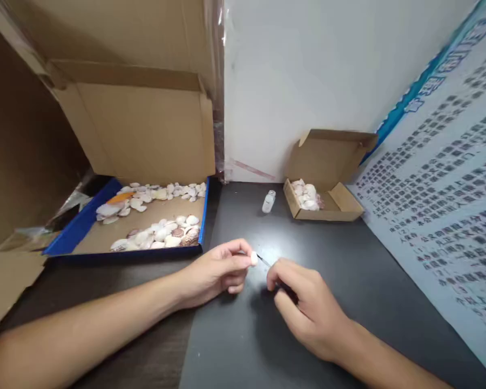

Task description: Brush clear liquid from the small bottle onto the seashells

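Note:
Between the thumb and fingers of my left hand (pixel 222 267) is a small white shell (pixel 254 258). My right hand (pixel 305 302) is closed around a thin brush (pixel 263 261), whose dark tip meets or nearly meets the shell's right side; which of the two I cannot tell. The brush's handle is mostly hidden in my fingers. Beyond my hands, a small bottle (pixel 269 201) with whitish contents stands uncapped on the dark table (pixel 243 335).
At left a blue-edged cardboard box (pixel 105 229) lies open, with rows of shells (pixel 170 232) in it. A smaller open box (pixel 328 215) at back right holds white shells (pixel 306 195). A white wall (pixel 291 70) rises behind, and a printed sheet (pixel 441 178) borders the right side.

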Demonstrator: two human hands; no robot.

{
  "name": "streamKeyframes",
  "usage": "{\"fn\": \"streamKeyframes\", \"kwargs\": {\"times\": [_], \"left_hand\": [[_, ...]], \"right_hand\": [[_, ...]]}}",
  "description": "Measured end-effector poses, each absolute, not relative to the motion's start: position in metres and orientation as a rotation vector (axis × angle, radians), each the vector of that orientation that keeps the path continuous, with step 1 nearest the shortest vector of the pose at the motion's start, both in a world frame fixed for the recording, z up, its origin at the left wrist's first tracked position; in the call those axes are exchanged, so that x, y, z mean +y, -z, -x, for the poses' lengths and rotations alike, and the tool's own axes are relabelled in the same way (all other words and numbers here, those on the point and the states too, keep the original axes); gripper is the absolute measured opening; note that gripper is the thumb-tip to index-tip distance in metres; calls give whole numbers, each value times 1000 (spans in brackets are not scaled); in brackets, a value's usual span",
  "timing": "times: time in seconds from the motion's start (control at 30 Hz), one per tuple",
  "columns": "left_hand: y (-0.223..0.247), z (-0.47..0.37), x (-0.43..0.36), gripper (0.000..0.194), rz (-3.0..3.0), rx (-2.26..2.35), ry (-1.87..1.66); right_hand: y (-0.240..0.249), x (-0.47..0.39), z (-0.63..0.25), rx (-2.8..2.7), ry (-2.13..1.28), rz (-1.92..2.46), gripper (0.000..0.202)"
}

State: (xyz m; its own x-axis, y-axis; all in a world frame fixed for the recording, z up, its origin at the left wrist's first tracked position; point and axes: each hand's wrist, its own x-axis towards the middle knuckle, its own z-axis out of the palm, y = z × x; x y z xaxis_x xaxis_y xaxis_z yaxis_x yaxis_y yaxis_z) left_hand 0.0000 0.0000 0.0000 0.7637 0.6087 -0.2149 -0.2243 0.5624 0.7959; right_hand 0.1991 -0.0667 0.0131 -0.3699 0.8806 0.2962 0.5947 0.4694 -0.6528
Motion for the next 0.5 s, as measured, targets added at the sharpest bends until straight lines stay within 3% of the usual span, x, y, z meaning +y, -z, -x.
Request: {"fn": "streamKeyframes", "kwargs": {"times": [0.27, 0.5], "left_hand": [[2, -1, 0, 15, -840, 503, -524], [1, 0, 0, 16, -836, 500, -529]], "right_hand": [[-13, -68, -200, -2154, -571, 969, 17], [-15, -67, -199, -2115, -579, 1130, 16]]}}
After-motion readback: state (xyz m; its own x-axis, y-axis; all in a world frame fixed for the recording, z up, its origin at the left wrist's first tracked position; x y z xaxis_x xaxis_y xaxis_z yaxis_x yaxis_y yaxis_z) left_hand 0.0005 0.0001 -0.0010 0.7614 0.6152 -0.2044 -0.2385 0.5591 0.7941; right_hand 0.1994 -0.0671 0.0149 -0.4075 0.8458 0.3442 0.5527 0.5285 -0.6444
